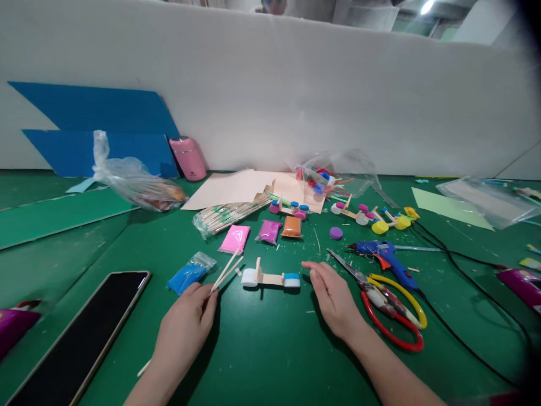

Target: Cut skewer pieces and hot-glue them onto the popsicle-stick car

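My left hand [186, 316] is closed around a few thin wooden sticks [228, 273], which fan out past the fingertips. Between my hands a small craft car [270, 278] stands on the table, with a wooden-stick body, an upright stick, and white and blue bottle-cap wheels. To the right of the car, my right hand [332, 298] is held with its fingers stretched out, touching nothing I can see. A blue clay packet [190, 275] lies just beyond my left hand. Scissors [380, 299] with red and yellow handles lie beside my right hand.
Behind are clay packets in pink [234, 239], purple [268, 231] and orange [291, 227], a bag of sticks [230, 217] and several finished cars. A blue glue gun [386, 256] with a trailing cord lies right. A phone [80, 338] lies left; a pink flask [188, 159] stands farther back.
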Tool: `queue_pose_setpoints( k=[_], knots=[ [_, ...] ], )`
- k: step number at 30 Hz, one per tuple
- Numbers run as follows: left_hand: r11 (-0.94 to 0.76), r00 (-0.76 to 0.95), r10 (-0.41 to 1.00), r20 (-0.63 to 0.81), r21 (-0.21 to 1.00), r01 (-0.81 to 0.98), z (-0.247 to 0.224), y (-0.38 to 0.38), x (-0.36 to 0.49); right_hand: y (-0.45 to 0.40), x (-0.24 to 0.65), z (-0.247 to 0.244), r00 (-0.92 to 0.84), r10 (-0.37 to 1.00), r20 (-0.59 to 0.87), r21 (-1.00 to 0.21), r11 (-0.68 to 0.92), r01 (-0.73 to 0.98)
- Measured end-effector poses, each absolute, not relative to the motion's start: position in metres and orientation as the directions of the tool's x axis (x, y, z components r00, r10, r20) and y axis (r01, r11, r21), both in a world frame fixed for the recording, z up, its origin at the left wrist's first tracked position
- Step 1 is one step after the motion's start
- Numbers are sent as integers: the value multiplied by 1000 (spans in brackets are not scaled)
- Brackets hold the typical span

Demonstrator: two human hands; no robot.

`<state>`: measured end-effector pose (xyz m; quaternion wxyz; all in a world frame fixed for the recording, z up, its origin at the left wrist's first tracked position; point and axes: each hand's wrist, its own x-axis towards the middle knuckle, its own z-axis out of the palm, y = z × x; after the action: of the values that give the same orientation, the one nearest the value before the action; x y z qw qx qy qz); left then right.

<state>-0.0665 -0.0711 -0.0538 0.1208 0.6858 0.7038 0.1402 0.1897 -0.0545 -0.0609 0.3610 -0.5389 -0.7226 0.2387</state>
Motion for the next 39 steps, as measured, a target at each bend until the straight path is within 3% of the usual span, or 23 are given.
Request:
queue_pose_setpoints(
  k=[7,15,20,24,28,33,39],
  knots=[
    [-43,28,995,100,159,986,-64,-66,-72,-52,192,-68,-101,943,317,-775,318,546],
    [-88,63,985,161,152,984,-67,-69,-76,-56,194,-63,-87,969,233,-794,241,557],
    [-85,62,984,165,136,987,-68,-69,-74,-54,192,-63,-145,962,232,-802,273,531],
    [-65,43,989,142,150,987,-67,-67,-74,-51,194,-65,-144,948,284,-813,318,488],
    [-53,28,989,145,177,983,-66,-66,-74,-51,195,-65,-116,970,215,-890,244,385],
    [-89,42,967,251,177,980,-69,-67,-73,-49,194,-66,-45,990,135,-948,142,286],
    [-171,63,860,507,169,971,-65,-75,-70,-47,197,-68,-8,997,71,-973,71,221]
  ],
)
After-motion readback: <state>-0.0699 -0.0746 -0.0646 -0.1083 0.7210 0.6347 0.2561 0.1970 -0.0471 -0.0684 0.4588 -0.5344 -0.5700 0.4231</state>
